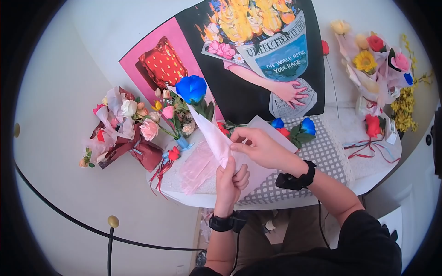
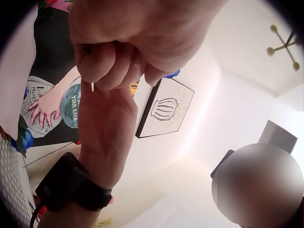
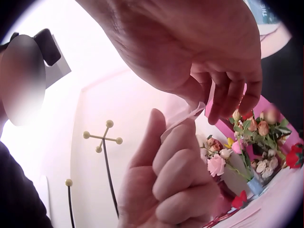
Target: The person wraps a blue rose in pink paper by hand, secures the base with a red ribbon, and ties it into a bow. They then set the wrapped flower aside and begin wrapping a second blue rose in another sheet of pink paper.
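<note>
A blue rose point(image 1: 191, 89) stands up out of a cone of pale pink wrapping paper point(image 1: 212, 133) in the head view. The left hand point(image 1: 229, 181) grips the cone's narrow lower end, its fingers curled. Just above, the right hand point(image 1: 264, 148) pinches the paper's edge between thumb and fingers. In the right wrist view the folded paper edge point(image 3: 183, 121) runs between the left hand point(image 3: 171, 180) and the right hand point(image 3: 204, 61). The left wrist view has the left hand point(image 2: 137, 38) in front of the right hand point(image 2: 107, 123), hiding most of the paper.
Pink sheets point(image 1: 198, 168) and a checked cloth point(image 1: 322, 156) lie on the white table point(image 1: 368, 181). Another blue rose point(image 1: 307, 126) lies behind the hands. Bouquets stand left point(image 1: 142, 147) and right point(image 1: 370, 64); a large poster point(image 1: 221, 78) leans at the back. Red ribbons point(image 1: 375, 149) lie at the right.
</note>
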The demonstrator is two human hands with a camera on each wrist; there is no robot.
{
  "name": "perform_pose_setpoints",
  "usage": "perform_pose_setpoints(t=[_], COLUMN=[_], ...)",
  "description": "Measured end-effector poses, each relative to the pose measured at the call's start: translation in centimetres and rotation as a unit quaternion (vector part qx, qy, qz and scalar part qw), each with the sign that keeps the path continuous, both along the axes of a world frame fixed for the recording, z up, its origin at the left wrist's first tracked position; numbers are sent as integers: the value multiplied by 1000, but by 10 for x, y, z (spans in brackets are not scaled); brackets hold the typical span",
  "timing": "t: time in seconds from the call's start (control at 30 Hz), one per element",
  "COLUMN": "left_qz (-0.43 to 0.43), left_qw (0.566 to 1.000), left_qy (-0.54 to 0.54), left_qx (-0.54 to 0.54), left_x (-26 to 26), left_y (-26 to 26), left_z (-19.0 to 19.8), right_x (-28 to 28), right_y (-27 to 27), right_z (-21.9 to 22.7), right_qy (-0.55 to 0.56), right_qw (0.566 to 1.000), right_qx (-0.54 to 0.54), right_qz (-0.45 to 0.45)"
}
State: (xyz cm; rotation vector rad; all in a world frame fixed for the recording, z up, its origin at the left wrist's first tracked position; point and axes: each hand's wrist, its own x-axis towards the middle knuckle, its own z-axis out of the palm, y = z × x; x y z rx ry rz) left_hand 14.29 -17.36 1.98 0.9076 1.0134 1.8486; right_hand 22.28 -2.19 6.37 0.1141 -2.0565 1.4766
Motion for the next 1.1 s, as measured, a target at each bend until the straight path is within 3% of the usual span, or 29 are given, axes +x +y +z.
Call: perform_pose_setpoints(t=[0.07,0.1,0.13,0.17,0.27,0.4,0.47,0.5,0.57,0.6,0.67,0.87,0.9,0.97,1.03,1.1], left_qz=[-25,-26,-91,-156,-209,-190,34,35,232,233,340,324,325,279,263,248], left_qw=[998,998,992,979,955,952,999,999,955,955,870,863,863,908,913,918], left_qy=[-52,-51,-86,-121,-205,-240,-24,-24,177,176,351,376,376,309,308,306], left_qx=[7,8,26,45,43,14,-20,-20,-60,-59,-65,-97,-96,-49,-50,-50], left_x=[1,-1,-7,-10,-13,-9,-2,0,6,7,9,18,18,19,10,9], left_y=[1,1,1,0,-6,-5,-1,0,1,3,5,-1,0,1,0,-1], left_z=[1,-1,-5,-5,-1,2,2,3,3,0,-6,6,6,5,-6,-6], right_x=[-6,-7,-7,-6,-3,2,5,6,9,11,12,14,15,16,16,18], right_y=[1,1,1,0,-3,-7,-9,-10,-13,-14,-17,-24,-24,-24,-24,-23], right_z=[-9,-12,-13,-13,-12,-9,-5,-4,0,2,5,7,7,7,8,11], right_qy=[10,2,-6,-5,1,36,46,43,40,43,47,83,78,73,64,59], right_qw=[999,988,964,964,953,973,981,983,986,989,992,992,990,988,974,972], right_qx=[-28,-119,-209,-208,-248,-207,-181,-172,-163,-138,-112,-87,-111,-135,-210,-214], right_qz=[23,94,164,164,174,95,61,40,21,1,-19,-50,-30,-10,62,72])
